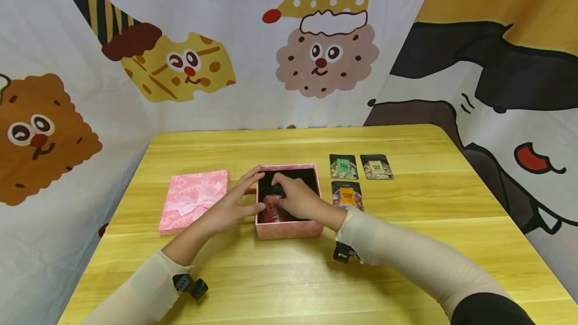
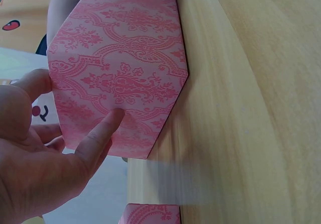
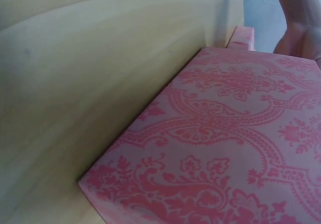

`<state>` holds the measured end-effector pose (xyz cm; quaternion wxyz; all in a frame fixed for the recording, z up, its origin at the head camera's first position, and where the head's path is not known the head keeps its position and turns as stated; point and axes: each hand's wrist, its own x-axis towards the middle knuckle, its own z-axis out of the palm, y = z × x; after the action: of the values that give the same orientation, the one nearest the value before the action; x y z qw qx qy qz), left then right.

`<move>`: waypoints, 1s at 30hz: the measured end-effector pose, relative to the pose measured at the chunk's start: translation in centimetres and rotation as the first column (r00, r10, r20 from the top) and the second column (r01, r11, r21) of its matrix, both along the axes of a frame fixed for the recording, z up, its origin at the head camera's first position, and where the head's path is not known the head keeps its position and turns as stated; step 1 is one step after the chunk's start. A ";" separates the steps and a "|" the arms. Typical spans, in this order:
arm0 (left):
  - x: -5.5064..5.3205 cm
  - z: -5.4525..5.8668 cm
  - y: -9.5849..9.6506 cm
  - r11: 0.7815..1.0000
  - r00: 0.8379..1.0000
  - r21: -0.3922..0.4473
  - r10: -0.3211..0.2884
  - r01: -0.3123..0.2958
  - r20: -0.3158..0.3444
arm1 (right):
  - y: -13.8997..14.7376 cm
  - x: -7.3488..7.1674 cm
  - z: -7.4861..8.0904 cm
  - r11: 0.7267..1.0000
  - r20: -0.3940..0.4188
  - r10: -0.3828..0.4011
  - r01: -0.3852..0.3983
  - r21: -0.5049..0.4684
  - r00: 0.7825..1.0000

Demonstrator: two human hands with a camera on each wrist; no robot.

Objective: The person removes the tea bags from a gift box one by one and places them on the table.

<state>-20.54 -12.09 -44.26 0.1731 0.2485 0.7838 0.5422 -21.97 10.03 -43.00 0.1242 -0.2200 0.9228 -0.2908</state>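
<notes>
A pink patterned box [image 1: 289, 229] with a black inside stands near the middle of the table. My left hand [image 1: 232, 207] holds its left wall, the thumb at the rim and a finger [image 2: 103, 133] against the outer side. Inside the box, my right hand [image 1: 295, 198] pinches a reddish, shiny item [image 1: 272, 210] with a black part; hand and box walls hide some of it, so its kind is unclear. The right wrist view shows only the box's outer wall [image 3: 215, 143] in front, with the right fingers out of sight.
Left of the box lies a pink lid [image 1: 194, 202] with a ribbon bow. On the right are three black packets with green [image 1: 343, 166], cream [image 1: 377, 166] and orange [image 1: 347, 195] labels. A cartoon-printed curtain [image 1: 253, 104] hangs behind the wooden table [image 1: 271, 285].
</notes>
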 end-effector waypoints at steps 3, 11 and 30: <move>0.0 0.0 0.0 1.000 1.000 -0.003 -0.001 0.001 0.006 | -0.1 0.2 -0.1 1.000 -0.091 0.016 -0.014 0.025 0.996; 0.0 0.0 -0.1 1.000 1.000 -0.015 0.001 0.000 0.009 | 0.0 0.0 -0.6 0.992 -0.006 0.124 -0.124 -0.001 0.992; 0.0 -0.1 0.0 1.000 1.000 -0.016 0.007 -0.007 0.010 | 0.3 -0.6 0.1 0.993 0.095 0.011 0.001 -0.115 0.995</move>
<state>-20.57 -12.09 -44.32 0.1770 0.2417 0.7880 0.5378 -22.58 10.32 -42.91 0.1561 -0.2149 0.8969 -0.3535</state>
